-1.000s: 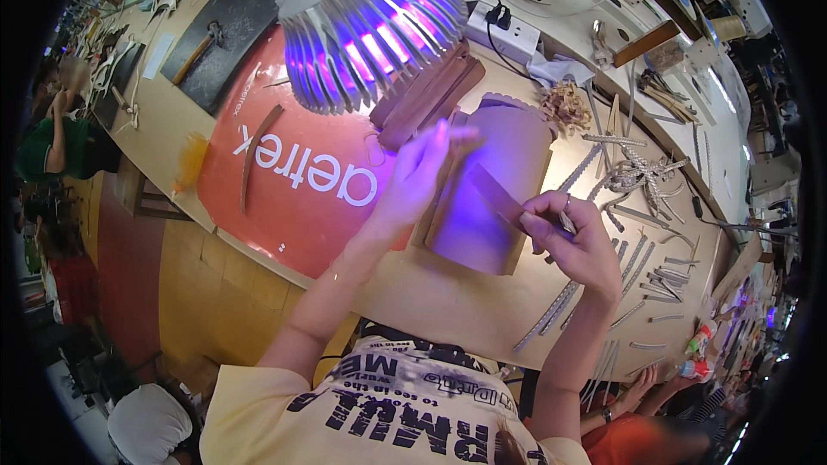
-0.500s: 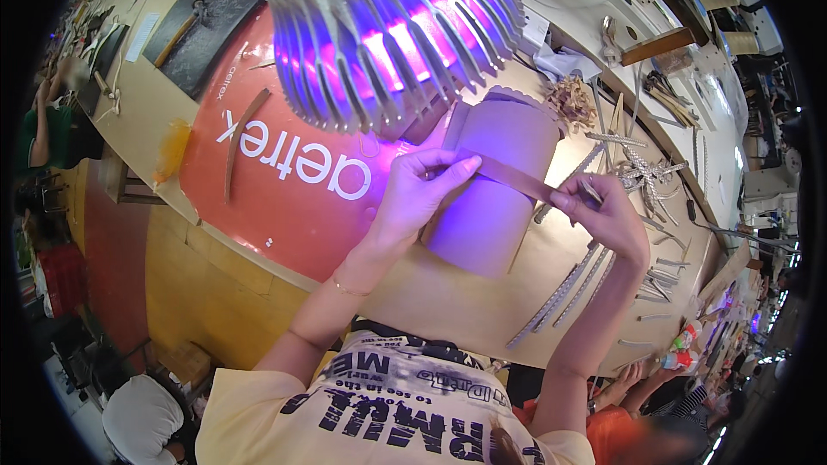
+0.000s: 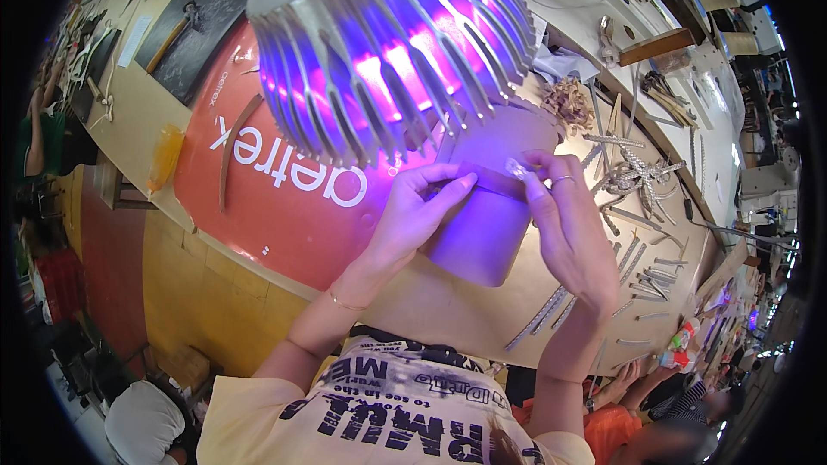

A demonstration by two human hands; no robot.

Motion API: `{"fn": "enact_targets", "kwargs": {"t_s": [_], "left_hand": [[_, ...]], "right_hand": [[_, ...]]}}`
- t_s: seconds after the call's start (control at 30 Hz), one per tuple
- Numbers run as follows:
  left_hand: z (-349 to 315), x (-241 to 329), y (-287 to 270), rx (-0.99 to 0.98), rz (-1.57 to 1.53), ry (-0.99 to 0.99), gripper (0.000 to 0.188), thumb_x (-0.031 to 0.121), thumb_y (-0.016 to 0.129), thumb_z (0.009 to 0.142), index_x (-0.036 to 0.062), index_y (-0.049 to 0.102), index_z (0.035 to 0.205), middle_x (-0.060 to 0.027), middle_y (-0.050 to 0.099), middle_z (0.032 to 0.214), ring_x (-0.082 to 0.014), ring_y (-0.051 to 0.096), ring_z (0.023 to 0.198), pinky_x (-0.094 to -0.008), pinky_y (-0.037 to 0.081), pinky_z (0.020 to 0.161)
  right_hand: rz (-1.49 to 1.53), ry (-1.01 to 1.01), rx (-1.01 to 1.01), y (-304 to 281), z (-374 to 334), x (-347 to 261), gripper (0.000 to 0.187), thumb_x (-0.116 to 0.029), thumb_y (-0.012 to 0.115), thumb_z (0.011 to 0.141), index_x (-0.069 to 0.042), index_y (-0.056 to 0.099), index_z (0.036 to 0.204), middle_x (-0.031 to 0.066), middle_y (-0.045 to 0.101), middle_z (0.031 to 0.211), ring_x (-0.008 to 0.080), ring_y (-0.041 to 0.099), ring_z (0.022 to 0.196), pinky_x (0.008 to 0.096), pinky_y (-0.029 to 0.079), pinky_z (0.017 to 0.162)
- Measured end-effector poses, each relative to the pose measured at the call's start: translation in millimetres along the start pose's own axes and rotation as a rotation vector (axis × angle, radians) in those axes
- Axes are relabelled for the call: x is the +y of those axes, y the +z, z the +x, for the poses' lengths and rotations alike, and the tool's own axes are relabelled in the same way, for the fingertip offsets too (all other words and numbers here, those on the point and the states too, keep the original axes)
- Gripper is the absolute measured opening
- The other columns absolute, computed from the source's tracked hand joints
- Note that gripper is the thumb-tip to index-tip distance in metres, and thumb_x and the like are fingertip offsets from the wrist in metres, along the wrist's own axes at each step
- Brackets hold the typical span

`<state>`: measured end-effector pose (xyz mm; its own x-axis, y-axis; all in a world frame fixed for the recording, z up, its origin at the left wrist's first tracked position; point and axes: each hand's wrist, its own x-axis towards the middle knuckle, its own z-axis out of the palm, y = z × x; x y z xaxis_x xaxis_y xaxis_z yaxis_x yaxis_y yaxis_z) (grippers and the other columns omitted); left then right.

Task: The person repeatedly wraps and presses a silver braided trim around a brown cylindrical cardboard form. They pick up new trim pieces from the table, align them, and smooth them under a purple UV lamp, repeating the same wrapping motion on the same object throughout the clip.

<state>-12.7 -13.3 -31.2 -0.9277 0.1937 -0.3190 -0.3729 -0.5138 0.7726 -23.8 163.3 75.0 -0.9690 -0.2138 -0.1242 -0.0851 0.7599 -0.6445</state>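
A tan, rounded form (image 3: 478, 241) lies on the table in front of me, lit purple. Across it runs a narrow brown strip (image 3: 500, 182). My left hand (image 3: 422, 211) is closed on the strip's left end, thumb on top. At the strip's right part is my right hand (image 3: 564, 228), its fingers pinching a small shiny silvery piece (image 3: 516, 169), whose kind I cannot make out. Part of the form's far end is hidden behind a finned metal lamp (image 3: 388, 60) glowing purple.
The lamp hangs large above my hands. A red sheet (image 3: 284, 224) with a loose brown strip (image 3: 231, 155) lies left. Silvery braided straps (image 3: 637, 174) and cut strap pieces (image 3: 659, 280) lie right, beside crumpled tan trimmings (image 3: 568, 105). Another person's hand (image 3: 624, 379) is at lower right.
My right hand has moved left along the strip, away from its right end, and now has the silvery piece between its fingertips. My left hand stays at the strip's left end.
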Motion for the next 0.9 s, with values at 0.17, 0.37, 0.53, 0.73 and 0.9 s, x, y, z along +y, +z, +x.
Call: {"fn": "enact_targets", "kwargs": {"t_s": [0.17, 0.37, 0.53, 0.73, 0.9], "left_hand": [[-1, -5, -4, -0.032, 0.019, 0.037, 0.020, 0.011, 0.065, 0.094, -0.0015, 0.069, 0.109, -0.0047, 0.070, 0.098, -0.0076, 0.063, 0.087, -0.0220, 0.051, 0.077], [1, -10, -7, -0.034, 0.002, -0.021, 0.021, 0.008, 0.060, 0.096, -0.0003, 0.068, 0.114, -0.0038, 0.070, 0.103, -0.0076, 0.062, 0.093, -0.0233, 0.050, 0.084], [-1, -6, 0, -0.031, -0.022, 0.058, 0.023, 0.009, 0.060, 0.096, 0.0003, 0.067, 0.116, -0.0024, 0.070, 0.104, -0.0082, 0.063, 0.093, -0.0243, 0.050, 0.085], [-1, 0, -4, -0.032, 0.083, -0.051, 0.020, 0.010, 0.063, 0.094, -0.0012, 0.068, 0.111, -0.0041, 0.070, 0.101, -0.0078, 0.063, 0.089, -0.0238, 0.050, 0.082], [-1, -3, -1, 0.021, 0.039, -0.026, 0.017, 0.010, 0.065, 0.093, -0.0009, 0.069, 0.106, -0.0040, 0.070, 0.098, -0.0069, 0.063, 0.087, -0.0219, 0.050, 0.080]], "right_hand": [[0.017, -0.112, 0.005, 9, 12, -10, 0.023, -0.010, 0.050, 0.098, 0.006, 0.059, 0.112, 0.0204, 0.057, 0.100, 0.0356, 0.062, 0.085, 0.0394, 0.049, 0.078], [0.522, 0.132, -0.216, 4, 30, -16, 0.019, -0.011, 0.059, 0.097, 0.005, 0.065, 0.106, 0.0044, 0.067, 0.087, 0.0087, 0.063, 0.071, 0.0238, 0.051, 0.063], [0.886, 0.000, -0.486, -1, 75, -21, 0.020, -0.008, 0.055, 0.097, 0.004, 0.062, 0.111, 0.0060, 0.068, 0.093, 0.0121, 0.066, 0.078, 0.0251, 0.055, 0.069], [1.065, 0.025, -0.464, 29, 128, -24, 0.026, 0.000, 0.045, 0.095, 0.003, 0.054, 0.119, 0.0116, 0.065, 0.105, 0.0179, 0.067, 0.090, 0.0335, 0.058, 0.077], [1.286, 0.029, -0.461, 52, 162, -23, 0.029, 0.001, 0.041, 0.096, 0.001, 0.051, 0.123, 0.0132, 0.064, 0.111, 0.0197, 0.067, 0.096, 0.0370, 0.060, 0.078]]}}
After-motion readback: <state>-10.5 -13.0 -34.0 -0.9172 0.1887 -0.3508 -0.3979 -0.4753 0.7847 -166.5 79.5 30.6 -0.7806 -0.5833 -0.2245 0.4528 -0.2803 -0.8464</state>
